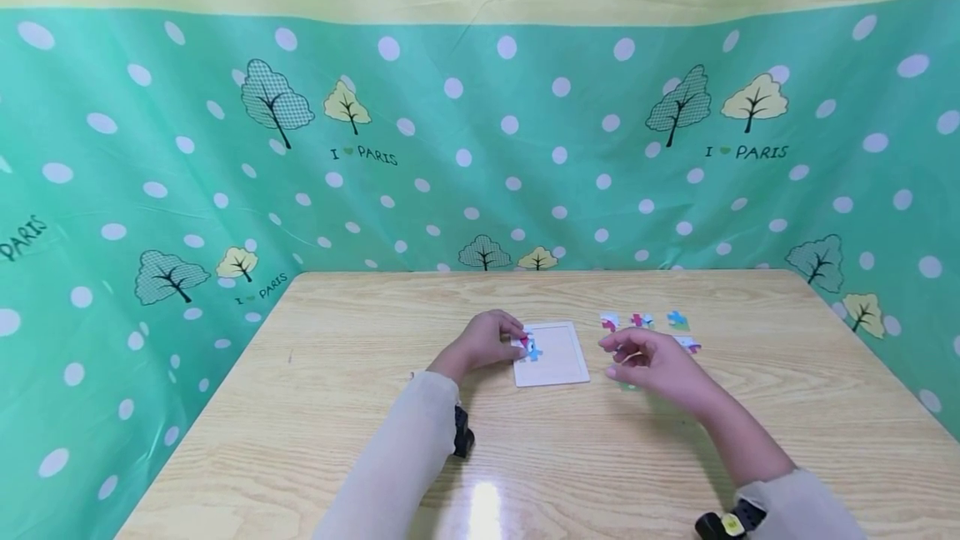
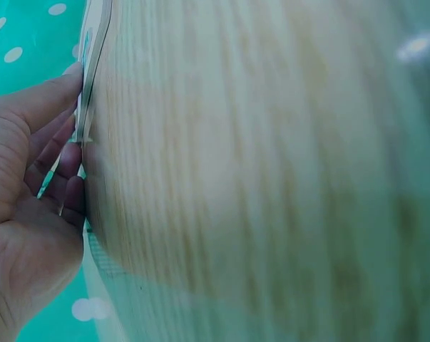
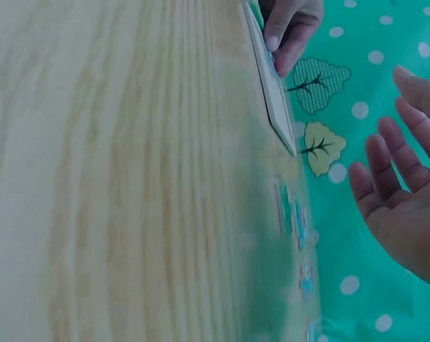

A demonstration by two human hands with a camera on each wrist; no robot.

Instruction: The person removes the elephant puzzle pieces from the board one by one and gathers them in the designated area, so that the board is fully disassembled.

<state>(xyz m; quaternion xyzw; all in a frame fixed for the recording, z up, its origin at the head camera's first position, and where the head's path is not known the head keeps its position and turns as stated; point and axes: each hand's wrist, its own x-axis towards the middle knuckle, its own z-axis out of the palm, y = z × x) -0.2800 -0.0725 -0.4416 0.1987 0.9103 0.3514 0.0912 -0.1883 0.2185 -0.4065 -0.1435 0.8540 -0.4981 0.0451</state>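
Observation:
In the head view my left hand [image 1: 491, 340] is at the left side of a white square puzzle tray [image 1: 557, 357]. Its thumb and fingertips pinch a small jigsaw piece [image 1: 533, 349] with blue, white and red on it, over the tray's upper left corner. The left wrist view has this hand [image 2: 36, 157] at the tray's edge, with the piece mostly hidden. My right hand [image 1: 652, 365] hovers right of the tray, above loose pieces, fingers loosely bent and holding nothing. In the right wrist view that hand [image 3: 407, 185] has its fingers spread apart.
Several loose jigsaw pieces [image 1: 678, 321] lie on the wooden table [image 1: 337, 440] to the right of the tray, some partly covered by my right hand. A green dotted cloth [image 1: 420, 215] with printed trees hangs behind the table and along its sides.

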